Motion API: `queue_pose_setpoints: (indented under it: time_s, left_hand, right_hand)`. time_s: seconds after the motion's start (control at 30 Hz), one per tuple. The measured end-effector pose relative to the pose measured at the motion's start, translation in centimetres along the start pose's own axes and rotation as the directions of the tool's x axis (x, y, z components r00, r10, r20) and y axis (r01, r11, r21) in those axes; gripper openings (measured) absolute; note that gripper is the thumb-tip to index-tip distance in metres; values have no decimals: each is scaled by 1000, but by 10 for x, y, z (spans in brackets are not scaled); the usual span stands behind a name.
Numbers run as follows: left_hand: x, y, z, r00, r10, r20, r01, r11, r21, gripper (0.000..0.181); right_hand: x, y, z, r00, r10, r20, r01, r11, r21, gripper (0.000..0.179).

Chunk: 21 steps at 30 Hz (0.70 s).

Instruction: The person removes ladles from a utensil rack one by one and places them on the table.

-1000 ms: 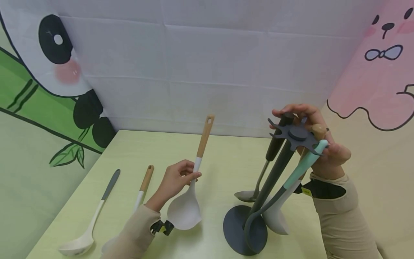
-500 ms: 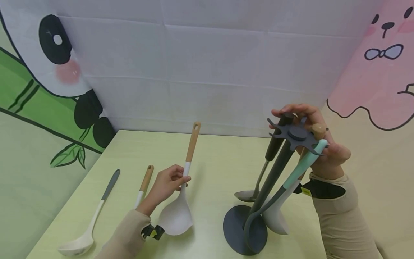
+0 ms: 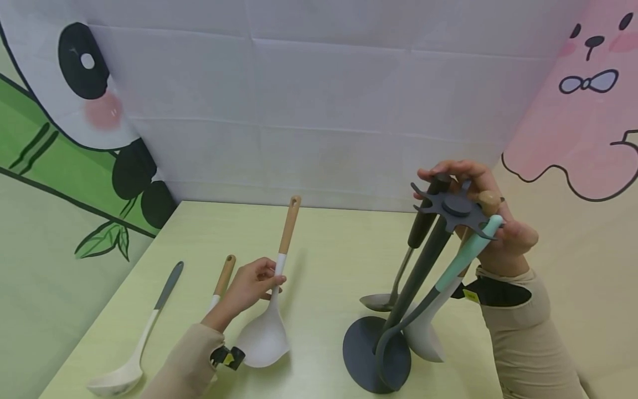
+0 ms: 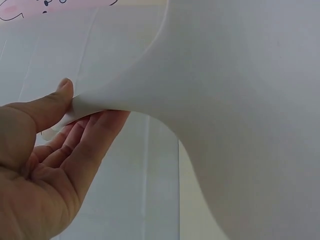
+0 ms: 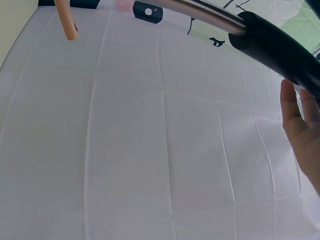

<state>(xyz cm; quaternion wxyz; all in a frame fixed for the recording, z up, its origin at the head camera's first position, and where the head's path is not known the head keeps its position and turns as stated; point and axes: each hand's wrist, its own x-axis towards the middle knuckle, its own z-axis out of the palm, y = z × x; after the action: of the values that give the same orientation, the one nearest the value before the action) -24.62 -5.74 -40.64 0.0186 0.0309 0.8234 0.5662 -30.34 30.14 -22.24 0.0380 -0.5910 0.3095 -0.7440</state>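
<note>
Left grip (image 3: 251,285) is pinching the white turner (image 3: 264,339) at its neck, wooden handle up. Head view: turner is over the desk (image 3: 329,266), left of the rack (image 3: 359,360), wide end low; can't tell if it touches down. Right grip (image 3: 513,238) is around the far side of the rack's top; how firmly it's closed, can't tell. Rack carries the black-handled ladle (image 3: 422,230), the turquoise-handled utensil (image 3: 461,261) and a pale-headed utensil (image 3: 426,338). Far left lies a grey-handled ladle (image 3: 117,377); beside it a wooden-handled utensil (image 3: 226,275), partly behind the left sleeve.

Left wrist view: thumb on one side of the neck, fingers on the other.

Right wrist view: fingertips (image 5: 290,102) right at the black handle.
</note>
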Motion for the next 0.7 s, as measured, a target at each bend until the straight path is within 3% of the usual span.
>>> queue_pose_setpoints:
  time_s: [0.4,0.7]
  left_hand:
    - [-1,-11,-1,1000,-19,20,19,999,-26,23]
    - [0,-15,-1,998,-49,38,50,999,-7,22]
  right_hand:
    - [-2,-1,-1,1000,-3,14,3,1000,-13,63]
    - [-1,-1,-2,998,-9,55,7,999,31,64]
